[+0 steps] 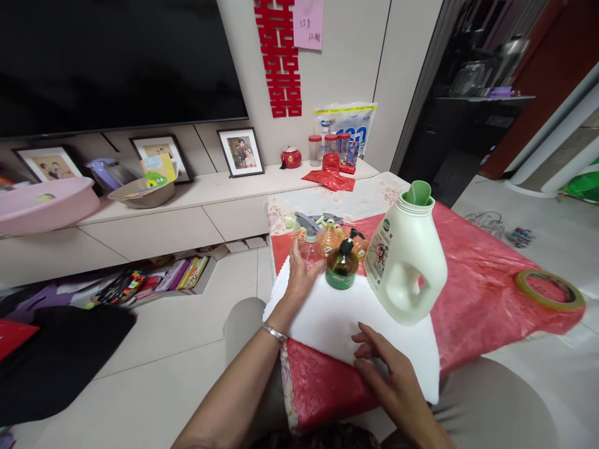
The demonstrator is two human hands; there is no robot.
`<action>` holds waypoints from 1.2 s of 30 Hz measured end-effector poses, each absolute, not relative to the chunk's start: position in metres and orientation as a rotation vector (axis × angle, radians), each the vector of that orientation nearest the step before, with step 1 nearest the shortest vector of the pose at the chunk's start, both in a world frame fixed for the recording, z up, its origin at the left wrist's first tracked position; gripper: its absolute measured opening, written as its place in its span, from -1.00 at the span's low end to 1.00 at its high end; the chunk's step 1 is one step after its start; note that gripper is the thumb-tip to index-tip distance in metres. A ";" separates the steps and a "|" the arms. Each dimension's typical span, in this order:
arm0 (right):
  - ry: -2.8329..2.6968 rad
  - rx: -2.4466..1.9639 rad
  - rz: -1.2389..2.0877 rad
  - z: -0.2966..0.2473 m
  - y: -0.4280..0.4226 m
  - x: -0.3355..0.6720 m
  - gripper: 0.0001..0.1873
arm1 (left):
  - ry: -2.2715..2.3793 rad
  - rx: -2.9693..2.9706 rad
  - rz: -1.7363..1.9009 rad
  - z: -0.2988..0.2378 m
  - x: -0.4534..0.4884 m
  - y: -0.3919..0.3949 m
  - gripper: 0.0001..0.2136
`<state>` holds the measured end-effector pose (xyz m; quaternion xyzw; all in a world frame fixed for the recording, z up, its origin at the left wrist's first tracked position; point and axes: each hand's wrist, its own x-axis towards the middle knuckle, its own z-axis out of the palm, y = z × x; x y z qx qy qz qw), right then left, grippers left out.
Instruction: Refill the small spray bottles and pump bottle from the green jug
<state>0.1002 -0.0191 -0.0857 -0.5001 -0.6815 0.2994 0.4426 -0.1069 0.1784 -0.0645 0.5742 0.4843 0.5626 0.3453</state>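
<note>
My left hand is wrapped round a clear pinkish spray bottle with a grey trigger head, at the far left of a white cloth. Just right of it a dark brown pump bottle with a green label and black pump stands upright on the cloth. A large pale green detergent jug with a handle stands further right, a green cap sitting in its mouth. My right hand hovers over or rests on the cloth's near edge, fingers loosely bent and apart, holding nothing.
Behind the bottles are several orange-tinted bottles. A red plastic cover lies over the table, with a roll of tape at its right. A low cabinet along the wall carries picture frames, a pink basin and red-lidded jars.
</note>
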 end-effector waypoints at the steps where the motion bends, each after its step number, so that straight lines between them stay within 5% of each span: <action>1: -1.667 -1.250 0.748 -0.086 -0.020 0.102 -0.45 | 1.282 1.490 1.436 -0.066 -0.108 0.177 0.01; 7: -1.549 -1.269 0.758 -0.088 -0.021 0.102 -0.55 | 1.480 1.618 1.195 -0.073 -0.116 0.167 0.09; 21: -1.429 -1.344 0.909 -0.084 -0.018 0.093 -0.67 | 1.458 1.396 1.283 -0.083 -0.110 0.065 -0.51; 30: -1.397 -1.328 0.952 -0.074 -0.018 0.088 -0.74 | 1.278 1.294 1.189 -0.072 -0.088 0.025 -0.61; 36: -1.201 -1.367 0.487 -0.055 -0.014 0.113 -0.76 | 1.282 1.336 1.147 -0.075 -0.091 0.026 -0.62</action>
